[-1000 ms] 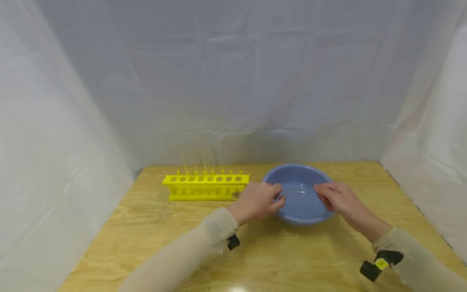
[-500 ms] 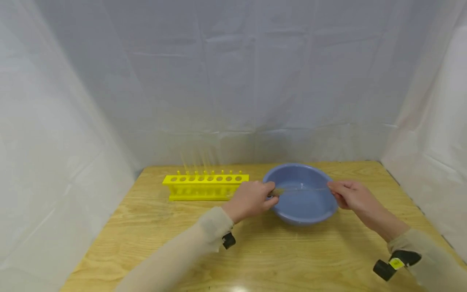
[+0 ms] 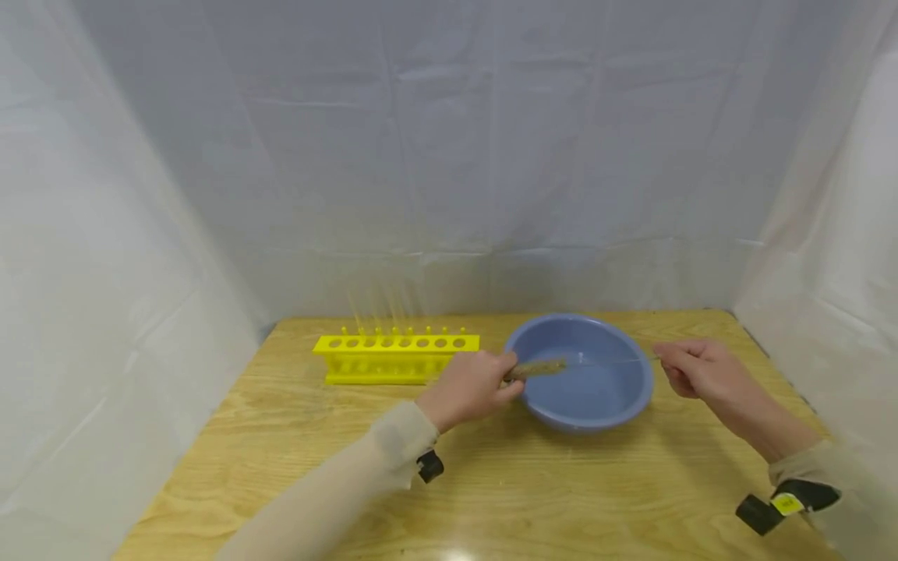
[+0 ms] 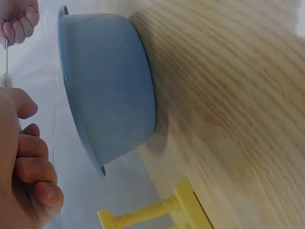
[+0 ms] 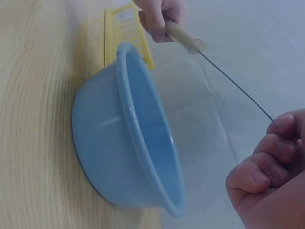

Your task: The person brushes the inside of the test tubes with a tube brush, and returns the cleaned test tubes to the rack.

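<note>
Over the blue basin [image 3: 589, 389], my left hand [image 3: 471, 388] grips a clear test tube [image 5: 183, 38] lying roughly level, its mouth toward the right. Inside the tube sits the bristle head of a test tube brush [image 3: 540, 369], showing to the right of my left fingers. The brush's twisted wire runs out of the tube mouth, and my right hand [image 3: 715, 386] pinches its far end beyond the basin's right rim. In the right wrist view the wire [image 5: 234, 85] spans the gap between both hands. The left palm hides part of the tube.
A yellow test tube rack [image 3: 393, 358] stands left of the basin, with a row of holes and pegs. Faint, glass-like upright shapes [image 3: 382, 308] rise above its left part. White sheeting [image 3: 449, 156] encloses the wooden table [image 3: 561, 491] at the back and sides.
My right hand has moved right, drawing the brush along the tube; its bristles have passed from left of my left hand to right of it. My left hand has shifted slightly left.
</note>
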`<state>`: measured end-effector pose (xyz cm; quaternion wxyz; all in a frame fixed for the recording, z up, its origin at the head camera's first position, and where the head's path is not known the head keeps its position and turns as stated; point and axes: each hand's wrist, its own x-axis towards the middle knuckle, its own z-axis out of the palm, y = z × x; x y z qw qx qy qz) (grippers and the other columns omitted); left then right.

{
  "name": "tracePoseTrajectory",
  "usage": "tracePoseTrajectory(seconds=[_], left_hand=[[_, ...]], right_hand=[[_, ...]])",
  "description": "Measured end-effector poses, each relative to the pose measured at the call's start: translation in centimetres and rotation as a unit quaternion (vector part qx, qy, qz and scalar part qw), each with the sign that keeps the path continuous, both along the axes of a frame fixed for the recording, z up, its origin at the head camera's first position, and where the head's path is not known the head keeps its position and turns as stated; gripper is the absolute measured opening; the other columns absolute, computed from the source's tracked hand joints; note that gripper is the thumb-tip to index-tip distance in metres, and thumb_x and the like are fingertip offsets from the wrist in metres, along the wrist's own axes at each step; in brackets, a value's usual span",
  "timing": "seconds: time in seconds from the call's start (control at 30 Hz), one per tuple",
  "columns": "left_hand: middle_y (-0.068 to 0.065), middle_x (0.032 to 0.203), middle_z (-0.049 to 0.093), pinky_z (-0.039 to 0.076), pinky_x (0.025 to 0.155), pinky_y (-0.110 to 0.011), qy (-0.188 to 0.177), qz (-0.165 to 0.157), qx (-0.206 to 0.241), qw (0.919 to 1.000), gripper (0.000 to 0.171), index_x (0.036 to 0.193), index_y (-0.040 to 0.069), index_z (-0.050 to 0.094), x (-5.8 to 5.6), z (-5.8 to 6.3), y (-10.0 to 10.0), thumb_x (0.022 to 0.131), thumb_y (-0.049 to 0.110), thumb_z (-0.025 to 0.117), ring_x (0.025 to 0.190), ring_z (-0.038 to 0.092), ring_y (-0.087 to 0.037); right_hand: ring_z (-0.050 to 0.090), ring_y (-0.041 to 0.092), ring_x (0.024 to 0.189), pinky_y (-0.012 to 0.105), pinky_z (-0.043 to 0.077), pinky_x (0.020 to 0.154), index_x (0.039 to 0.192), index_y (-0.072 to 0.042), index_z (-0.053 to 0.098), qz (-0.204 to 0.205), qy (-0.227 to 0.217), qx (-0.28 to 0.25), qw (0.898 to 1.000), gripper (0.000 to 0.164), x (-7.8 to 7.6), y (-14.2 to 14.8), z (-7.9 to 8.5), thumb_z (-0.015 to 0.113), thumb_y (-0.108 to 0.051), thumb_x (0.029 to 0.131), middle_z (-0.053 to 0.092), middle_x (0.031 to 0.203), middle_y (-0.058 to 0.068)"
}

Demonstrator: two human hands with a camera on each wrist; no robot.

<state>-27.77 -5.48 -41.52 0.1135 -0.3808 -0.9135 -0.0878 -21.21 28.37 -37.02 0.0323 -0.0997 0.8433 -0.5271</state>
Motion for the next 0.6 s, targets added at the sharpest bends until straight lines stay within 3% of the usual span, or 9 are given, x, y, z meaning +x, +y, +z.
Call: tracePoseTrajectory(seconds=[0.23,0.43,0.6], left_hand=[[0.012,0.070,0.061,0.036,0.048,-0.022,0.018,0.010,0.011,0.9997,0.018,0.087,0.024,0.059,-0.5,-0.6,-0.7,0.097,0.039,0.058,0.055,0.048,-0.004],[0.012,0.067,0.054,0.034,0.047,-0.020,-0.006,0.004,0.013,0.9999,0.019,0.089,0.023,0.058,0.0,-0.5,-1.0,0.099,0.039,0.059,0.053,0.045,-0.004],[0.012,0.065,0.052,0.033,0.047,-0.021,-0.004,0.004,0.007,1.0000,0.022,0.086,0.023,0.055,0.2,-0.2,-0.7,0.100,0.040,0.056,0.052,0.043,-0.005]], right_hand=[[0.020,0.030,0.049,0.036,0.030,0.050,0.067,0.002,0.029,0.006,0.033,-0.020,0.999,0.055,0.1,1.1,0.4,0.045,-0.031,0.108,0.019,0.058,0.007],[0.021,0.029,0.048,0.038,0.031,0.051,0.067,0.002,0.030,0.006,0.032,-0.008,0.999,0.055,-0.1,2.2,0.5,0.044,-0.032,0.108,0.019,0.057,0.007],[0.024,0.030,0.048,0.036,0.031,0.051,0.067,0.002,0.033,-0.005,0.051,0.005,0.999,0.053,0.0,2.9,0.7,0.044,-0.029,0.109,0.022,0.057,0.007]])
